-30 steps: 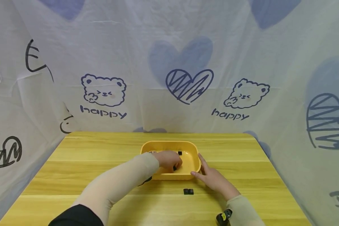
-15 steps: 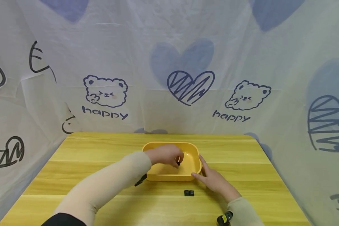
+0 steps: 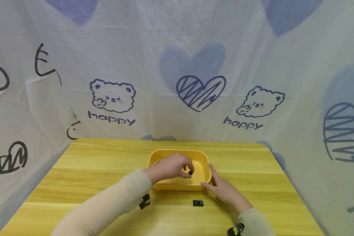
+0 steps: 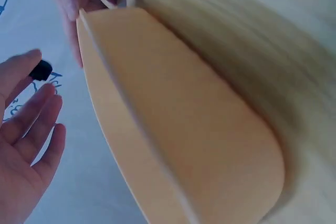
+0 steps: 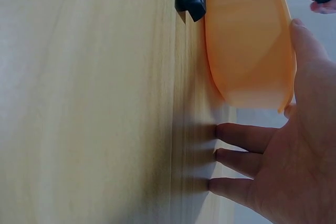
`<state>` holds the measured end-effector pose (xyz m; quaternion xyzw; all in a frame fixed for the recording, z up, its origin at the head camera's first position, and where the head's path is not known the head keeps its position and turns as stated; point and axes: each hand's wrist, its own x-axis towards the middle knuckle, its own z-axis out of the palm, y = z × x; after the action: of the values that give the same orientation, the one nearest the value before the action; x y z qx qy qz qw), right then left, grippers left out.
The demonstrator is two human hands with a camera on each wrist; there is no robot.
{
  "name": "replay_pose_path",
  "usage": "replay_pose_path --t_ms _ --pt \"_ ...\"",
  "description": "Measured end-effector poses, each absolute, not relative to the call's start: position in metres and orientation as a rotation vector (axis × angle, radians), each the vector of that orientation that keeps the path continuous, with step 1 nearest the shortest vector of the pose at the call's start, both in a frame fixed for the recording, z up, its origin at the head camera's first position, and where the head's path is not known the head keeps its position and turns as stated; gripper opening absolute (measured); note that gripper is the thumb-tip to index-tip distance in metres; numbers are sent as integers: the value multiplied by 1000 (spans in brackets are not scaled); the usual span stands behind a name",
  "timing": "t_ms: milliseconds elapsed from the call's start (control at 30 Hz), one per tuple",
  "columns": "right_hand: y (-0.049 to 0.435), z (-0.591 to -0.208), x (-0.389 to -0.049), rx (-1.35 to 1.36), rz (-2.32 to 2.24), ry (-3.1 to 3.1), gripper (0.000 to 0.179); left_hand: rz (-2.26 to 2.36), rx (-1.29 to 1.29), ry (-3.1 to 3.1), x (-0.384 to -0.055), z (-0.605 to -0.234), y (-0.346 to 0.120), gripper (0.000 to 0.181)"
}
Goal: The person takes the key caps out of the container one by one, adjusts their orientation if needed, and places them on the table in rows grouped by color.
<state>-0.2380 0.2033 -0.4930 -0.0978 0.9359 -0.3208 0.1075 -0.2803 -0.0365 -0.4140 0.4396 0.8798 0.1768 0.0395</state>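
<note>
Head view: the left hand is pinching a black piece over the yellow tray; the right hand, fingers wide, is touching its right end; left wrist view: the piece is showing clear of the tray's rim; right wrist view: two black blocks are lying beside the tray.

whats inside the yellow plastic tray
At the left end of the rounded yellow plastic tray, something small and pale shows, too unclear to identify. The left hand, pinching a small black block, hides the middle.
</note>
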Motion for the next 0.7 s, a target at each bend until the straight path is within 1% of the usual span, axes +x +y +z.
replay_pose_path --t_ms 367,700 --pt "203 -495 -237 -302 -934 2760 90 882 1364 2810 -252 -430 -40 19" --pt "203 -493 -236 -288 -958 2761 89 1135 1100 2837 -234 -442 -41 17"
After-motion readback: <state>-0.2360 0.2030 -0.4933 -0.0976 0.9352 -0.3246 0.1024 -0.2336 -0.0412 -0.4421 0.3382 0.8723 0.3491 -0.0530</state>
